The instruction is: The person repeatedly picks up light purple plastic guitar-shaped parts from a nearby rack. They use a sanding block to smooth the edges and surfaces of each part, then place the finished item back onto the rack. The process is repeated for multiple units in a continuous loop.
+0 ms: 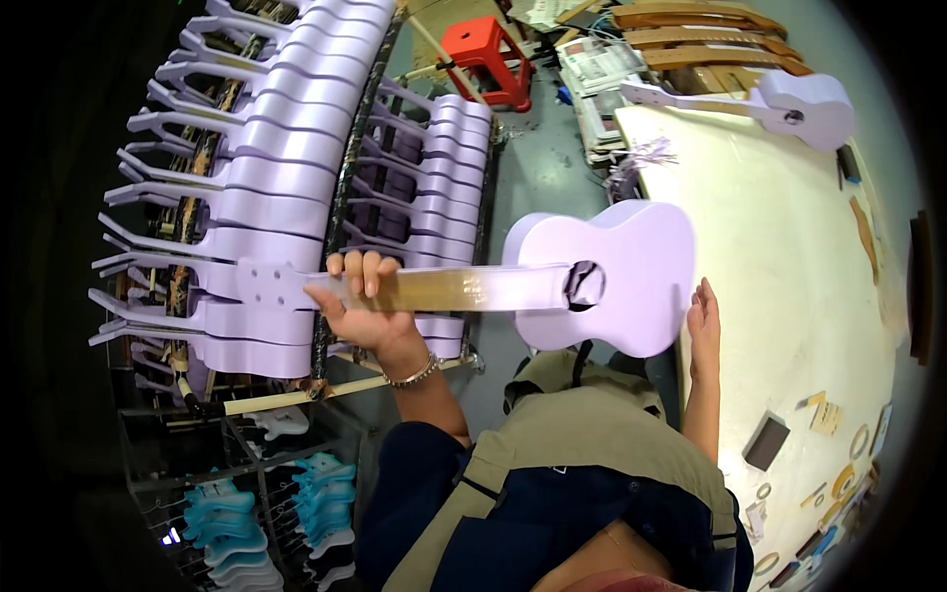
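Observation:
A lavender-painted ukulele (641,266) lies across my view, its front facing up. Tape in a brownish tone covers part of its neck, and dark material shows in the round sound hole. My left hand (375,311) is closed around the neck just beside the headstock, thumb below and fingers over the top. At the opposite end, my right hand (703,331) stands with fingers stretched along the tail edge of the body. It looks to be touching that edge, though the contact is partly hidden.
A rack (261,187) of lavender ukuleles fills the left, with a second row (444,168) behind. Blue bodies (227,518) hang lower left. The pale worktable (779,257) at right carries another lavender ukulele (804,104), a dark block (766,441) and tape rolls. A red stool (485,64) stands behind.

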Tool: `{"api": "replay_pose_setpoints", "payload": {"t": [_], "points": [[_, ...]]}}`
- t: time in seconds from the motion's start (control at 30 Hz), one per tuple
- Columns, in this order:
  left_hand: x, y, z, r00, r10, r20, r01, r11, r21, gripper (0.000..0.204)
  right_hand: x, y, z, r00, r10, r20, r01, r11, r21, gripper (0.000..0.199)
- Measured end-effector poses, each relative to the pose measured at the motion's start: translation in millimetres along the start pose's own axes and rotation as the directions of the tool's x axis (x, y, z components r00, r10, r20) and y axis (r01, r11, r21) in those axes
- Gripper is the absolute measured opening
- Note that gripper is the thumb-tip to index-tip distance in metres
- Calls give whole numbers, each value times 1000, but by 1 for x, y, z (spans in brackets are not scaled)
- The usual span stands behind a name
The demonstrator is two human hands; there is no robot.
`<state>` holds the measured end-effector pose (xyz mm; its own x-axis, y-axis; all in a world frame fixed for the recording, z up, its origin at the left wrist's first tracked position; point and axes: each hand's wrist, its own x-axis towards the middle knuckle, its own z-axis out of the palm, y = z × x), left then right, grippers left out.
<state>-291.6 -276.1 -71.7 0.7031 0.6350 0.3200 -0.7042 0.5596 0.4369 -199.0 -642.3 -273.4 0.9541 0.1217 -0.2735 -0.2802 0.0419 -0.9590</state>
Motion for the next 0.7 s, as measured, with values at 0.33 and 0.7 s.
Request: {"api": "replay_pose_setpoints", "payload": {"t": [0.33,0.7], "points": [[46,-167,45,929,-333,164,345,937,-50,34,-5,-9,-66,924,144,-355,149,719,679,71],[5,-269,67,749,-587,308,353,746,564,39,-16,-24,-36,754,155,-638,440,602,666,75]]}}
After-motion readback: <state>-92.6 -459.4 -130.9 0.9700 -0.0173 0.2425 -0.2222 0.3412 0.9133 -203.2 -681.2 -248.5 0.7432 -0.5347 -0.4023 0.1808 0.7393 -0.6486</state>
